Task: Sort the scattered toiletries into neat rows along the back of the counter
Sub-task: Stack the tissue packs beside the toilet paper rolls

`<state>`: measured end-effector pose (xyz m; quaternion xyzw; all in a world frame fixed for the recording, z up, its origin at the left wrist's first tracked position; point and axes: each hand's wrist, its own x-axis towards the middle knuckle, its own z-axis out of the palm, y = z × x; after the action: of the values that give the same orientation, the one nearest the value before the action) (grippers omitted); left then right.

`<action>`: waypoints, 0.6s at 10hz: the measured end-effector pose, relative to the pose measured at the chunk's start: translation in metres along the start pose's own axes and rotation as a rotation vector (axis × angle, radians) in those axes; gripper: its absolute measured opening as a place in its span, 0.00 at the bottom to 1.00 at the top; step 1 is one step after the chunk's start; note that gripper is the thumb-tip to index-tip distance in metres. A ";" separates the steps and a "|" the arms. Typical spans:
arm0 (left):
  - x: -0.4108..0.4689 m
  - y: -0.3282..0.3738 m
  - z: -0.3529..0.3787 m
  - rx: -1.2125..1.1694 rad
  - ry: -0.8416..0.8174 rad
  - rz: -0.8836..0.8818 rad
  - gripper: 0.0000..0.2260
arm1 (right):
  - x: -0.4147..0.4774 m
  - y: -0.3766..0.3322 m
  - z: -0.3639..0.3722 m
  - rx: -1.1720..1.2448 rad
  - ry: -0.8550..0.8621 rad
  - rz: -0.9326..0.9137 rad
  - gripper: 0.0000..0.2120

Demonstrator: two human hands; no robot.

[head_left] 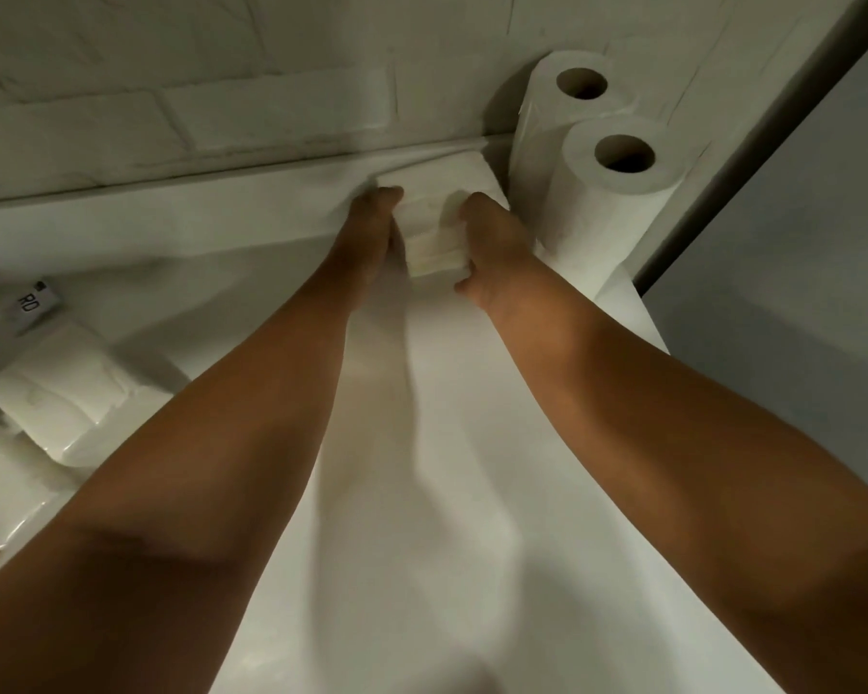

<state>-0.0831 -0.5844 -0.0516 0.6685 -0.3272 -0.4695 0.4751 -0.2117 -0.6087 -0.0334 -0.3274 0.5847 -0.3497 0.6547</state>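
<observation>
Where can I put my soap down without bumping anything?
The biggest bare patch is the middle of the counter, between the two forearms. The strip along the back wall left of the left hand is free too. It is crowded in the back right corner, where both hands press a white pack beside two upright paper rolls, and at the left edge with wrapped packs.

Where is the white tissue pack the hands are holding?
The tissue pack sits at the back of the counter against the tiled wall, between both hands, just left of two upright paper rolls.
</observation>
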 end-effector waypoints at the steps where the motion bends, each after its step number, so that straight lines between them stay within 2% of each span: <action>1: -0.006 -0.002 -0.004 0.040 -0.028 -0.055 0.17 | 0.000 0.003 -0.004 -0.007 0.025 -0.020 0.08; 2: -0.023 -0.001 -0.009 0.121 -0.007 -0.062 0.18 | 0.001 0.005 -0.004 -0.019 0.070 -0.043 0.16; 3: -0.018 -0.018 -0.014 0.140 0.028 -0.042 0.29 | 0.003 0.007 -0.004 -0.147 0.058 -0.119 0.20; 4: -0.029 -0.025 -0.009 0.142 0.039 -0.039 0.27 | 0.005 0.009 -0.005 -0.227 0.049 -0.151 0.22; 5: -0.037 -0.022 0.001 0.155 0.013 -0.045 0.34 | 0.010 0.007 -0.006 -0.273 0.023 -0.176 0.22; 6: -0.035 -0.019 0.013 0.171 0.015 -0.024 0.38 | 0.006 0.001 -0.006 -0.252 0.002 -0.190 0.19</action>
<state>-0.1082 -0.5512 -0.0600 0.7140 -0.3548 -0.4404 0.4129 -0.2169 -0.6135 -0.0386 -0.4603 0.5910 -0.3344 0.5718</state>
